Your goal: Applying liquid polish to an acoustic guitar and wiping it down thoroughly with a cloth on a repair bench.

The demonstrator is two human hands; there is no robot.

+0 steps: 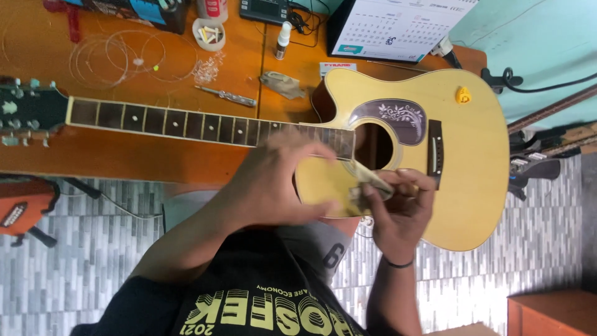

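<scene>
Head view, looking down over the chest:

Acoustic guitar (460, 149) lying face up across the wooden table (124, 155), neck (186, 124) stretched toward the headstock (25, 112) at the far left, body overhanging the table's near edge toward the lap. No strings showing along the fretboard; loose coils of wire (118, 59) lying on the table beyond the neck, beside a small screwdriver (227, 95) and a round tub of pegs (208, 32).

Both hands raised just above the lower bout, near the sound hole (376, 146). Left hand (280, 180) blurred, fingers curled and pinching toward the small pale packet (367, 186); hard to tell how firmly. Right hand (401, 208) closed on that packet from the other side, thumb and fingers clamping its end. Packet held off the guitar top, probably to keep the finish clear while both hands work it.

Room to move: open tiled floor (93, 249) below the table edge; bridge (435, 154) and yellow pick (462, 94) just beyond the right hand; calendar (398, 28) and small bottle (283, 38) well back.
</scene>
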